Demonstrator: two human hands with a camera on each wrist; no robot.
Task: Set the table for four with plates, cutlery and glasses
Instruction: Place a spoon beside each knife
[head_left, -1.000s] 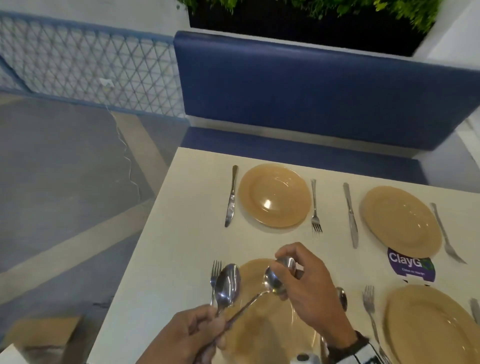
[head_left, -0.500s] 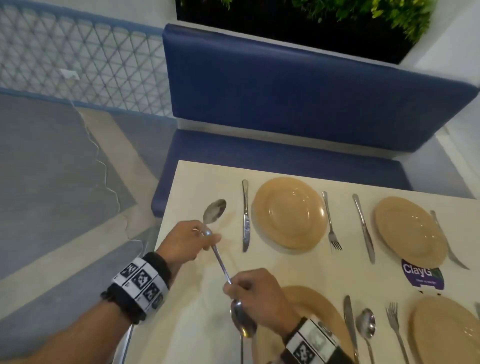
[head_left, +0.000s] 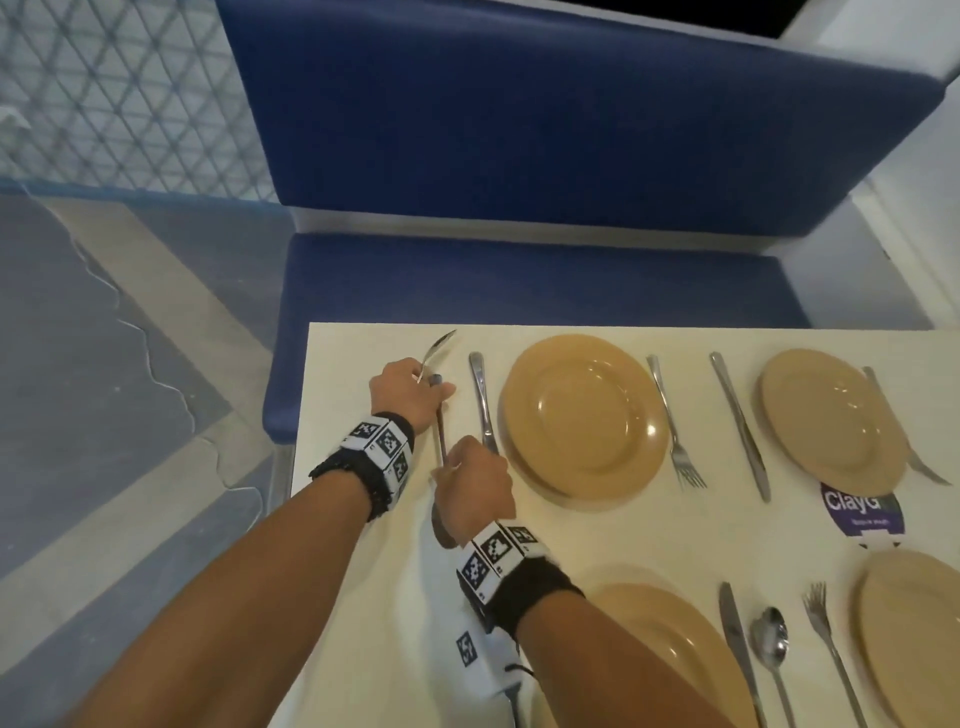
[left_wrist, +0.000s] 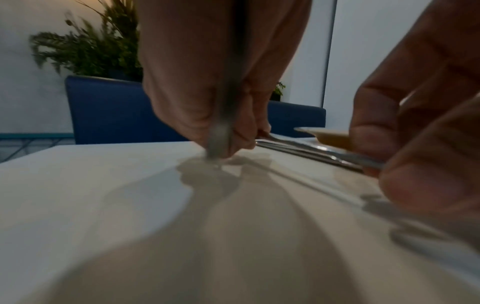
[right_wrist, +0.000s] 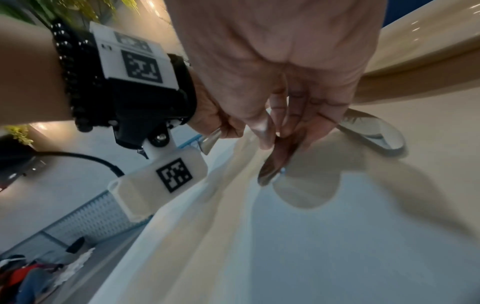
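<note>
Our left hand (head_left: 410, 395) pinching 1 spoon (head_left: 438, 347) upright beside the knife (head_left: 483, 400), our right hand (head_left: 475, 488) gripping another spoon's handle just behind, far-left plate (head_left: 584, 415) close by, we see 4 plates down.

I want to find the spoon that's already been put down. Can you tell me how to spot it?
Start at the cream rectangular table and go to its near edge, between the two near tan round plates. There a shiny metal knife, the small shiny metal spoon and a metal fork lie side by side. The spoon is the middle one, the only one with a rounded bowl.
</note>
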